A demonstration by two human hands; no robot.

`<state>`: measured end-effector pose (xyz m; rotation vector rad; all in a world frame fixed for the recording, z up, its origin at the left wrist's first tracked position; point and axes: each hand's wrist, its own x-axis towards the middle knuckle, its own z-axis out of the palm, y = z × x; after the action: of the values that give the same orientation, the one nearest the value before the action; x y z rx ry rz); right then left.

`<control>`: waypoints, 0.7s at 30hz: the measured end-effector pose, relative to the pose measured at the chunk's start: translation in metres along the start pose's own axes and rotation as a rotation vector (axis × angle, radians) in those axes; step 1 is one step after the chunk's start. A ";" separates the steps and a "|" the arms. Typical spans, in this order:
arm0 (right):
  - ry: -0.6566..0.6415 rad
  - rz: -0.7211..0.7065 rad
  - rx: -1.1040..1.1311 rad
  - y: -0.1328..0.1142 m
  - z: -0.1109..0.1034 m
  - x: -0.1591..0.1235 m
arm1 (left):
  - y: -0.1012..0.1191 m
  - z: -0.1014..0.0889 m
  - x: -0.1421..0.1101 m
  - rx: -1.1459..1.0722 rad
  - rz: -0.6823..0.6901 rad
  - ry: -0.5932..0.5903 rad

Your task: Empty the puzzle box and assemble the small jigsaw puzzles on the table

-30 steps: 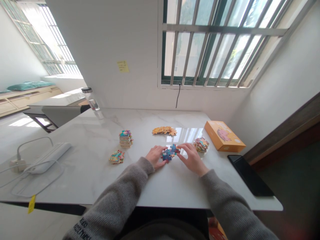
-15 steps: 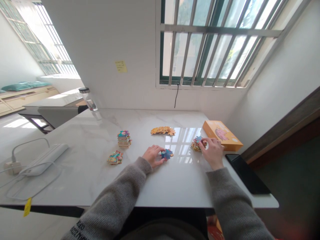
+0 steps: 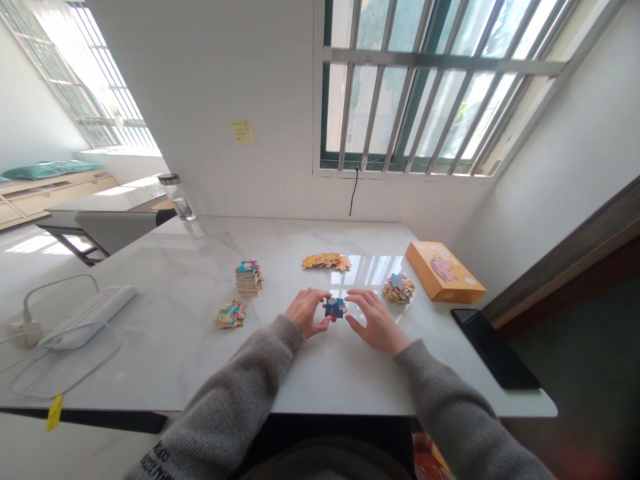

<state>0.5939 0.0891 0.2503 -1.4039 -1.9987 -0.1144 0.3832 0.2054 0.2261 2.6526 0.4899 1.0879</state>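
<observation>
Near us, our left hand (image 3: 306, 315) seems to pinch the left end of the blue piece (image 3: 335, 308), and our right hand (image 3: 377, 323) curls by its right end; we can't tell if those fingers touch it. The piece is on the shiny table (image 3: 345, 380), between our hands. If one hand pushes harder, it may slip or twist. Its knobs point left, right and near; we see no clear long side. Farther off, right, is a pile (image 3: 399, 289).
</observation>
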 end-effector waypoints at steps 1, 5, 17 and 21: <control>-0.028 -0.020 0.035 -0.005 0.004 0.001 | 0.001 0.000 0.000 -0.006 0.002 0.004; -0.055 -0.032 0.106 -0.009 0.008 0.001 | 0.005 0.001 0.000 -0.067 0.006 0.012; 0.388 0.468 -0.378 0.058 -0.039 -0.016 | -0.006 0.014 -0.009 -0.008 -0.118 -0.293; 0.362 0.594 -0.487 0.072 -0.044 -0.023 | -0.005 0.016 -0.010 0.032 -0.156 -0.338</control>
<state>0.6809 0.0811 0.2493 -2.0545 -1.2397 -0.5700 0.3873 0.2048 0.2069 2.6946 0.6330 0.5761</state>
